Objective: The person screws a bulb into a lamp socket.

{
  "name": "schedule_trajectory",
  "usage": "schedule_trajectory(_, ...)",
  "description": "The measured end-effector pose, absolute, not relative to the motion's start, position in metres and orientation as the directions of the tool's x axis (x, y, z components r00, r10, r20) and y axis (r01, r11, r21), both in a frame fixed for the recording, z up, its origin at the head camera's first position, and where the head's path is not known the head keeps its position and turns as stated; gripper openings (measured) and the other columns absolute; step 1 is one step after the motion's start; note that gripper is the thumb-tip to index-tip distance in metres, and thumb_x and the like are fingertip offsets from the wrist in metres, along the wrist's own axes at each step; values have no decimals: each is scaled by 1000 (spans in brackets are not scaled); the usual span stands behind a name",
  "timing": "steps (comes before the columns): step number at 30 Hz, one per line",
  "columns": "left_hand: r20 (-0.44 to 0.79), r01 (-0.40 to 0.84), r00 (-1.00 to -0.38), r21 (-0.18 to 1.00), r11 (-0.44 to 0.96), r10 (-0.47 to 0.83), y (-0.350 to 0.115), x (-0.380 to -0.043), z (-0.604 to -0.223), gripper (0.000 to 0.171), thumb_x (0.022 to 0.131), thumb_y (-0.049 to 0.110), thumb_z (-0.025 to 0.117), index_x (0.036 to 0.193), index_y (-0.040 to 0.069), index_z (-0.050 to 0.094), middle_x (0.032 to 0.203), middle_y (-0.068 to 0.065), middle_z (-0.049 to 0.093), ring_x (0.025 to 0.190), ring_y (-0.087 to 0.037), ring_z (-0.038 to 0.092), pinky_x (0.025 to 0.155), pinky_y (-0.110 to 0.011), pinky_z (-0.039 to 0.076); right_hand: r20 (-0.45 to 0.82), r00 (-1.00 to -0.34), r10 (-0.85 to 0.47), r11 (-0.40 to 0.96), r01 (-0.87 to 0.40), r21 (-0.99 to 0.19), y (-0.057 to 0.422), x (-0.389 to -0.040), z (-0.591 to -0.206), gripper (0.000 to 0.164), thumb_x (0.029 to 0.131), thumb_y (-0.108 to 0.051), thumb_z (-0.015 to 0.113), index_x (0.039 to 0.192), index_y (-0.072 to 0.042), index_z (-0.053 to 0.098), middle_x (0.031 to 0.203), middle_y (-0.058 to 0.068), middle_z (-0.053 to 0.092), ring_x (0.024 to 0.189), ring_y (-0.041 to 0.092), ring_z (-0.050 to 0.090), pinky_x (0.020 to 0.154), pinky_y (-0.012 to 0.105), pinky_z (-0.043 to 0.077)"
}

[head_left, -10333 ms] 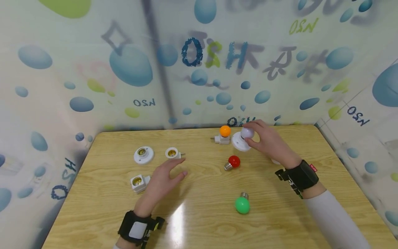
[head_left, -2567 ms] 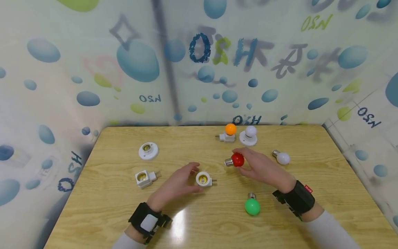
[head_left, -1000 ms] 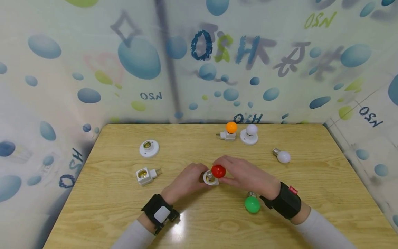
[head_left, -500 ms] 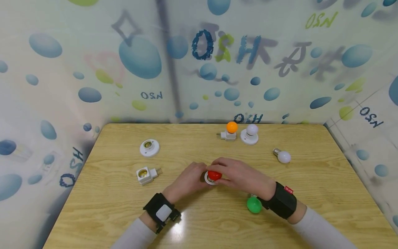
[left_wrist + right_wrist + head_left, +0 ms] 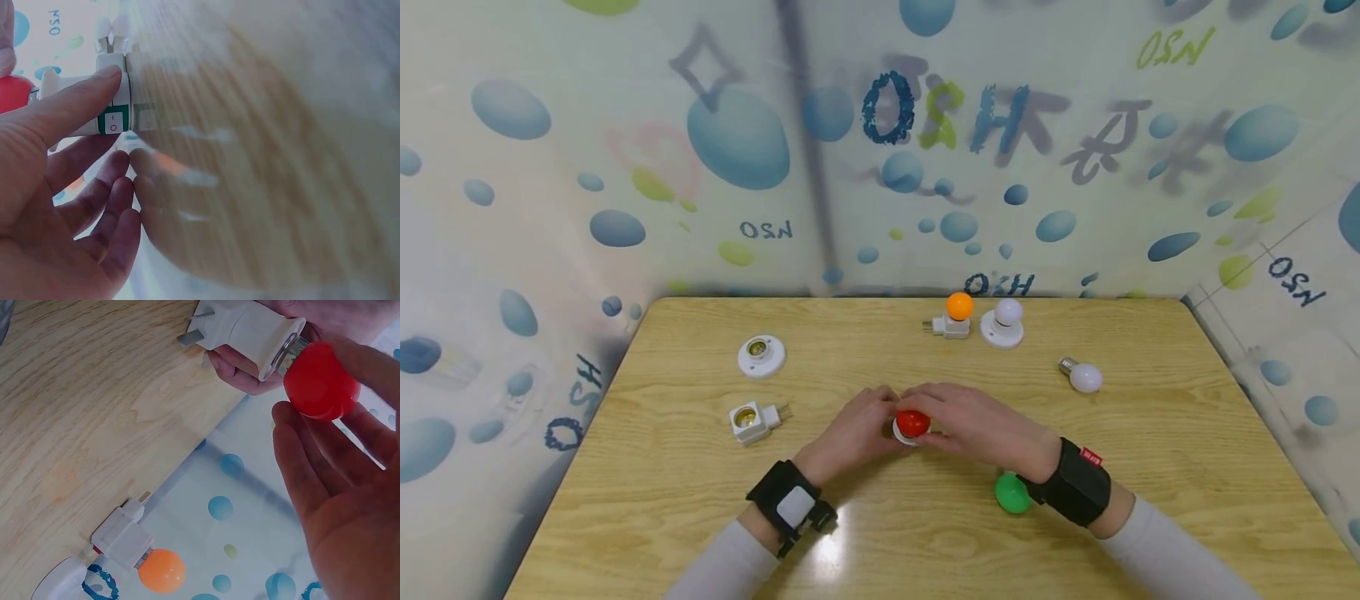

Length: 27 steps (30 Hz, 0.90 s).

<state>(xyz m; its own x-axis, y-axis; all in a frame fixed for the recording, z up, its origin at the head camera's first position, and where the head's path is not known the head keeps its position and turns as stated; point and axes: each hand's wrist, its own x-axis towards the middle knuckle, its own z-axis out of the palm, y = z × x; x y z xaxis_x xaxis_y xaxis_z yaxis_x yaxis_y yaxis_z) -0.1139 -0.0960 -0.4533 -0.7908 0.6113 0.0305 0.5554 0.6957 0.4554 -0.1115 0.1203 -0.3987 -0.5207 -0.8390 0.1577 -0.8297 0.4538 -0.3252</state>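
Pinching the red bulb (image 5: 320,382) between thumb and bent fingers, the right hand (image 5: 973,423) holds it in the mouth of the white plug socket (image 5: 253,334). The left hand (image 5: 850,435) grips that socket mid-table (image 5: 685,508), left of the green bulb (image 5: 1012,493).

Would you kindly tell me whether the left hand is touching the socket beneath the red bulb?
Touching: the left wrist view shows the left hand with its thumb laid across the side of the white socket.
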Motion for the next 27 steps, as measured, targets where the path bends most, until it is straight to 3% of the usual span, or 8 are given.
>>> schedule_trajectory(4, 24, 550, -791, 466, 693, 612, -97, -116, -454, 47, 75, 39, 79, 113, 13, 71, 99, -1, 59, 87, -14, 51, 80, -29, 44, 110, -542, -833, 484, -811, -330, 121, -111, -397, 45, 90, -28, 66, 132, -15, 56, 134, 0, 56, 119, 13, 53, 96, 30, 44)
schedule_trajectory(9, 13, 548, -787, 473, 689, 617, -98, -119, -457, 46, 73, 38, 80, 111, 14, 72, 100, 0, 59, 88, -14, 52, 80, -29, 44, 95, -551, -829, 490, -798, -350, 121, -111, -396, 42, 90, -26, 66, 130, -15, 56, 130, -1, 58, 112, 11, 55, 93, 29, 46)
schedule_trajectory(20, 0, 506, -760, 627, 593, 650, -105, -121, -456, 43, 74, 35, 81, 109, 12, 72, 100, 3, 59, 93, -13, 55, 85, -30, 46, 120, -530, -840, 461, -812, -359, 121, -111, -397, 40, 90, -26, 67, 127, -15, 57, 126, -3, 59, 109, 9, 55, 92, 26, 46)
schedule_trajectory(27, -12, 508, -740, 645, 571, 672, -104, -126, -453, 39, 74, 33, 81, 107, 13, 72, 97, 3, 59, 90, -12, 56, 82, -28, 46, 104, -504, -858, 436, -819, -373, 123, -111, -395, 47, 89, -18, 67, 134, -14, 54, 132, -1, 56, 116, 11, 53, 94, 29, 46)
